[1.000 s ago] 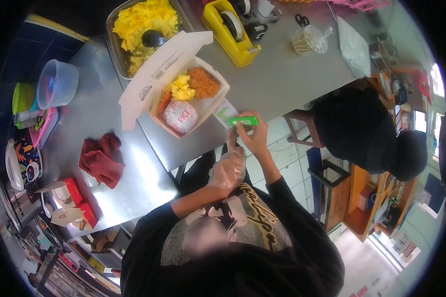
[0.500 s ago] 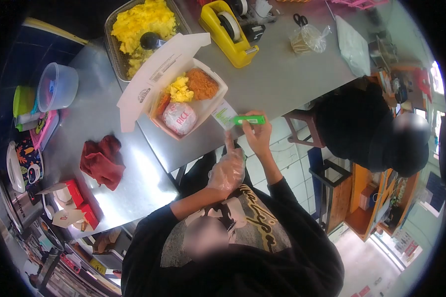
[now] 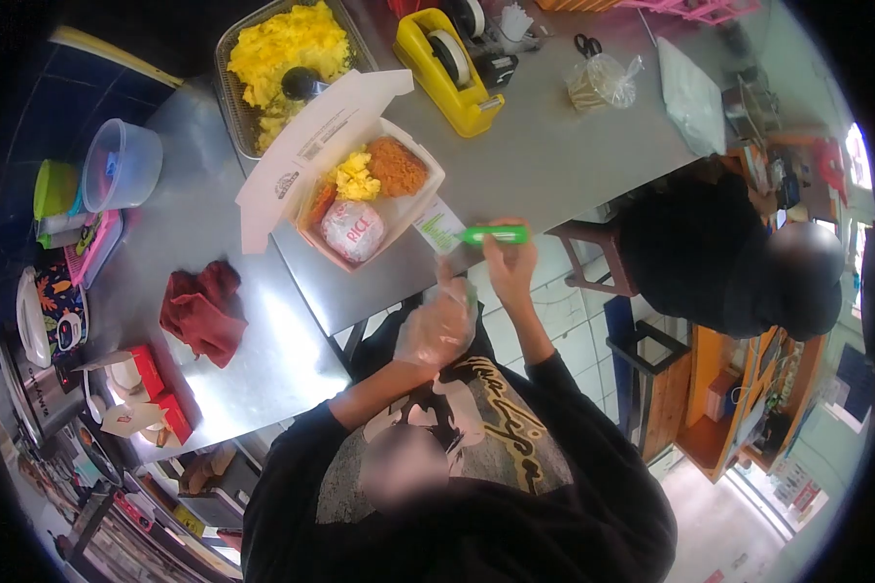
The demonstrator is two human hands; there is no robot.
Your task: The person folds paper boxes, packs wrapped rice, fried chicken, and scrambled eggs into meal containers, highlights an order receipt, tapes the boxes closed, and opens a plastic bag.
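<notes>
My right hand (image 3: 511, 267) grips a green highlighter (image 3: 496, 234), whose tip meets a small white slip with green marks (image 3: 439, 231) at the table edge. My left hand (image 3: 437, 325), in a clear plastic glove, is slightly blurred below the slip; its index finger points up at the slip's lower end and the other fingers are curled, with contents hidden. Left of the slip stands an open meal box (image 3: 403, 219) holding a wrapped rice portion (image 3: 353, 231), scrambled egg (image 3: 357, 178) and a fried piece (image 3: 398, 166).
An egg tray (image 3: 289, 53) and a yellow tape dispenser (image 3: 447, 78) stand at the back. A dark red cloth (image 3: 202, 311), a clear tub (image 3: 123, 165) and red boxes (image 3: 160, 394) are on the left. At right, a person in black (image 3: 695, 253) is near a stool (image 3: 593, 257).
My left hand has shifted slightly down and left, its index finger still extended. My right hand has moved a little right with the highlighter.
</notes>
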